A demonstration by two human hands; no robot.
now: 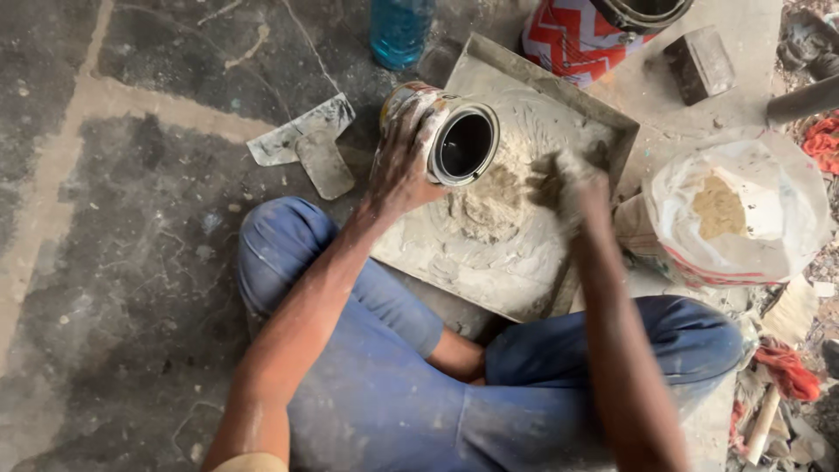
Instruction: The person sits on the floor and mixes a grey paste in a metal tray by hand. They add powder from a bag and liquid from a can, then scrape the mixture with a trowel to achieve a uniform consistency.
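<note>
We grip the tilted tin (454, 140) firmly in our left hand (398, 166), pouring slowly while our powder-caked right hand (577, 179), fingers curled together, kneads the putty heap (494, 197)

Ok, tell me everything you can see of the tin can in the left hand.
The tin can is a round metal tin, smeared with pale powder, lid off, inside dark. It is tipped on its side, mouth facing the camera, over the putty heap on the square tray. The left hand grips its side; the right hand works the putty.
</note>
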